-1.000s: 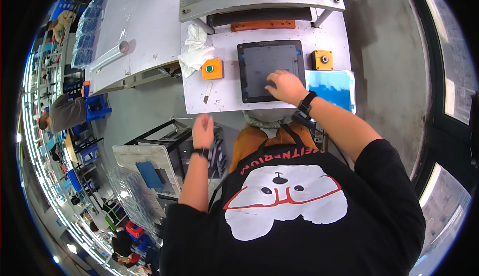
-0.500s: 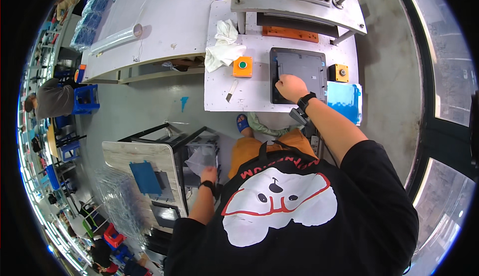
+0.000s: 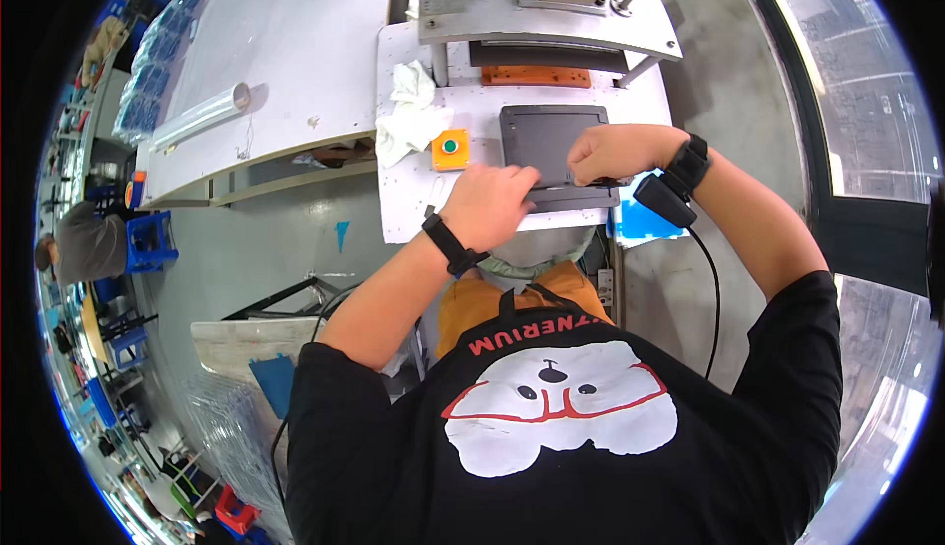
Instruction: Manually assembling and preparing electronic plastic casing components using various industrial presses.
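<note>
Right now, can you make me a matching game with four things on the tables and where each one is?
Things:
1. white cloth
2. orange button box
3. dark flat panel
4. clear plastic roll

Places:
A. under both hands
B. on the long grey table at left
C. just left of the dark panel
D. at the white table's left edge, beside the button box

Pairs: 1-D, 2-C, 3-A, 4-B

The left hand (image 3: 489, 205) has risen to join the dark panel (image 3: 551, 141).

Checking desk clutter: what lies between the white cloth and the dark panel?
In the head view, an orange button box sits between white cloth and dark panel.
</note>
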